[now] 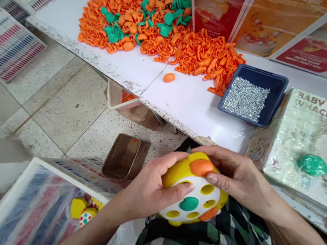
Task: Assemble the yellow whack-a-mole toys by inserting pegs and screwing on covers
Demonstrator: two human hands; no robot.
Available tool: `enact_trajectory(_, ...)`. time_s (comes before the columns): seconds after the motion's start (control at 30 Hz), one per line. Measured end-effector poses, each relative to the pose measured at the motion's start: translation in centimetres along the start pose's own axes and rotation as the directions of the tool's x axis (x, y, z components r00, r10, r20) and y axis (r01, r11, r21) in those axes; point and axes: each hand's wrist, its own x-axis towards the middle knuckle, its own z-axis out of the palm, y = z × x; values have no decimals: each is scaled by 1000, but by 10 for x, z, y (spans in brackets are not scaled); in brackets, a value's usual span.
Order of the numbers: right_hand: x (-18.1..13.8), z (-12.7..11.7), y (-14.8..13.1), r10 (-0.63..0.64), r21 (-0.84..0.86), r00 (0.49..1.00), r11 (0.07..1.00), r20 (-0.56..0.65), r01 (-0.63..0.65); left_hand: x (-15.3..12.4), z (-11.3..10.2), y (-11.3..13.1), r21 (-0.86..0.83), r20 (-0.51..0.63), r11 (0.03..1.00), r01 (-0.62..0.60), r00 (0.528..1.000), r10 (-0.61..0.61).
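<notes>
Between my hands, above my lap, is a round yellow toy (pixel 170 176) with a white face full of holes. A green button sits at its centre, and orange pieces show at its upper and lower right edges. My left hand (pixel 157 185) wraps its left side, with the thumb lying across the white face. On the upper right, my right hand (pixel 232 175) grips the toy, its thumb at the upper orange piece (pixel 202 167). The undersides of the toy and the fingers behind it are hidden.
Piles of orange and green plastic parts (pixel 133 15) cover the white table (pixel 122 67). Near its edge lies an orange piece (pixel 169 77). A blue tray (pixel 272 110) holds screws, beside a plastic-wrapped box (pixel 290 137). Lower left stands a lined crate (pixel 29 200) with yellow toys; a cardboard box (pixel 126 158) is on the floor.
</notes>
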Motion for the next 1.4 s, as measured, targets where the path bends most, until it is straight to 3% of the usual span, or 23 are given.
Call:
enact_trajectory(0.1, -7, 13, -1, 54, 65, 998, 996, -10, -53, -5, -2, -9, -31, 1, 999, -14, 1000, 14)
enact_trajectory(0.27, -18, 34, -7, -44, -49, 995, 998, -89, 39, -18, 1, -9, 7, -104, 1000, 6, 995, -5)
enact_trajectory(0.4, -25, 42, -4, -90, -152, 986, 986, -142, 68, -21, 7, -3, 107, -112, 994, -12, 993, 24)
enact_trajectory(0.5, -22, 44, 1, -104, -206, 982, 976, -159, 70, -20, 10, -6, 88, -147, 996, 9, 989, 4)
enact_trajectory(0.63, -8, 41, 2, -50, -236, 990, 972, -132, 17, -13, 5, -12, -75, -184, 994, 74, 979, -86)
enact_trajectory(0.7, -3, 37, 0, -83, -228, 990, 972, -110, 57, -8, -2, -12, -205, -211, 976, 71, 971, -115)
enact_trajectory(0.83, -5, 25, 6, -170, -107, 975, 982, -145, 156, 4, -14, -9, -456, -359, 888, -57, 925, -125)
enact_trajectory(0.93, -8, 19, 12, -130, 13, 973, 991, -191, 135, 13, -19, -6, -503, -428, 853, -143, 898, -102)
enact_trajectory(1.17, -11, 9, 5, -77, 113, 983, 989, -169, 97, 38, -20, 8, -475, -286, 878, -52, 953, -98)
enact_trajectory(1.4, -28, -7, -7, -169, 184, 963, 961, -211, 209, 41, -9, 34, -484, -289, 854, -189, 956, 48)
